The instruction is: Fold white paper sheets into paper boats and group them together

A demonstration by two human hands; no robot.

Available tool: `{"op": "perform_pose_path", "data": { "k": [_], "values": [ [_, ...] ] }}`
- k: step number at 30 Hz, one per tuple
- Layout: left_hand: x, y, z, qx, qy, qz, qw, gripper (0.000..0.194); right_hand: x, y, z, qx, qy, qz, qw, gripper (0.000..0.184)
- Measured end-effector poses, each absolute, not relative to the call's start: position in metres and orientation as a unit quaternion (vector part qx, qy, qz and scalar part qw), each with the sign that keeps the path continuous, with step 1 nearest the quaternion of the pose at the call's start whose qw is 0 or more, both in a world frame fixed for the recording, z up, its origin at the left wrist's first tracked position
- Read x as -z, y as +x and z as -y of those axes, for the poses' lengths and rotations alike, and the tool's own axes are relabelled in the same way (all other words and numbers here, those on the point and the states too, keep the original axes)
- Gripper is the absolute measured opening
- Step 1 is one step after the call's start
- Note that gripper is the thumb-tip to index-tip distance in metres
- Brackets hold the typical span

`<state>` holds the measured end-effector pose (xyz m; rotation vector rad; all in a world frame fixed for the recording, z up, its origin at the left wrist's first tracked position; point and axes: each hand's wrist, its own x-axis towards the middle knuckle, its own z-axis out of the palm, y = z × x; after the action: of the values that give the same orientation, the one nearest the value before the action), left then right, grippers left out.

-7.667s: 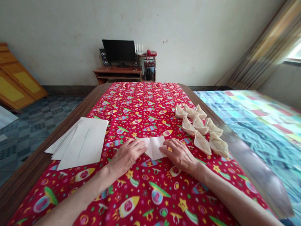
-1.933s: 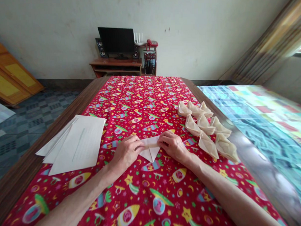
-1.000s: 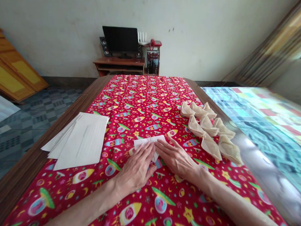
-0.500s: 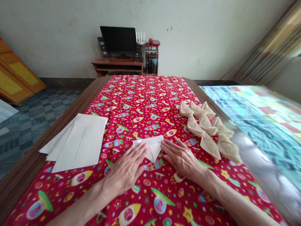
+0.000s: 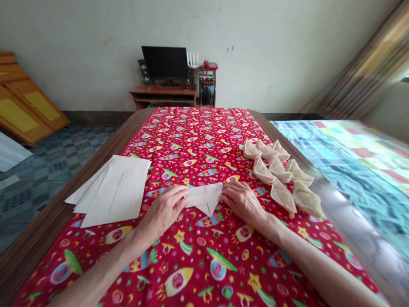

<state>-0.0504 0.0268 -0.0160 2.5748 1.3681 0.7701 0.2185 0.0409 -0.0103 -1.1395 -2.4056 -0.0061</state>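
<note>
A small folded sheet of white paper [image 5: 204, 196] lies in the middle of the red patterned cloth, its upper part a flat band and its lower part a point toward me. My left hand [image 5: 169, 204] pinches the paper's left end between thumb and curled fingers. At the other end, my right hand [image 5: 241, 201] grips the right edge with its fingers bent. Right of my hands stand several folded paper boat shapes [image 5: 279, 169], cream in tone and set in rows. To the left is a fanned stack of white paper sheets [image 5: 117, 192].
The red cloth [image 5: 195, 270] covers a long brown table [image 5: 102, 150]. Beyond it, a desk [image 5: 164, 91] bears a monitor [image 5: 165, 63], with a red telephone [image 5: 210, 66] beside it. A bed with a blue cover [image 5: 329, 167] adjoins the right side. A yellow cabinet [image 5: 25, 106] stands left.
My hands pressed flat on the folded paper, then drew apart to its two ends, fingers now curled on them. The paper's top band has become deeper, leaving a shorter point below.
</note>
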Motion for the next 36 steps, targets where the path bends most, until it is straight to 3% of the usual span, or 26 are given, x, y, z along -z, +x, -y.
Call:
{"op": "perform_pose_path", "data": {
  "k": [4,9,12,16,20,24,29,32,36],
  "values": [
    [0.018,-0.038,-0.053,-0.219,0.856,-0.467,0.036,0.044,0.012,0.214,-0.055,0.002,-0.45,0.859,0.246,0.019],
    [0.01,-0.027,-0.063,-0.168,0.846,-0.498,0.089,0.051,0.017,0.218,-0.066,-0.025,-0.409,0.877,0.25,0.06],
    [0.003,-0.024,-0.065,-0.153,0.825,-0.516,0.171,0.044,0.013,0.219,-0.07,-0.047,-0.399,0.888,0.224,0.065],
    [0.003,-0.024,-0.07,-0.155,0.782,-0.539,0.272,0.035,0.007,0.217,-0.075,-0.105,-0.406,0.882,0.215,0.058],
    [0.001,-0.026,-0.073,-0.16,0.78,-0.515,0.319,0.033,0.002,0.216,-0.081,-0.223,-0.425,0.854,0.199,0.016],
    [-0.016,-0.023,-0.073,-0.198,0.821,-0.482,0.233,0.026,-0.015,0.217,-0.081,-0.177,-0.407,0.862,0.246,0.007],
    [-0.038,-0.016,-0.064,-0.278,0.87,-0.408,-0.008,0.013,-0.036,0.221,-0.069,-0.016,-0.359,0.884,0.299,0.016],
    [-0.034,-0.013,-0.052,-0.245,0.876,-0.408,-0.082,0.013,-0.027,0.223,-0.057,0.065,-0.33,0.904,0.265,0.019],
    [-0.014,-0.013,-0.034,-0.182,0.894,-0.403,-0.07,0.017,-0.002,0.225,-0.043,0.077,-0.301,0.93,0.195,0.019]
  ]
}}
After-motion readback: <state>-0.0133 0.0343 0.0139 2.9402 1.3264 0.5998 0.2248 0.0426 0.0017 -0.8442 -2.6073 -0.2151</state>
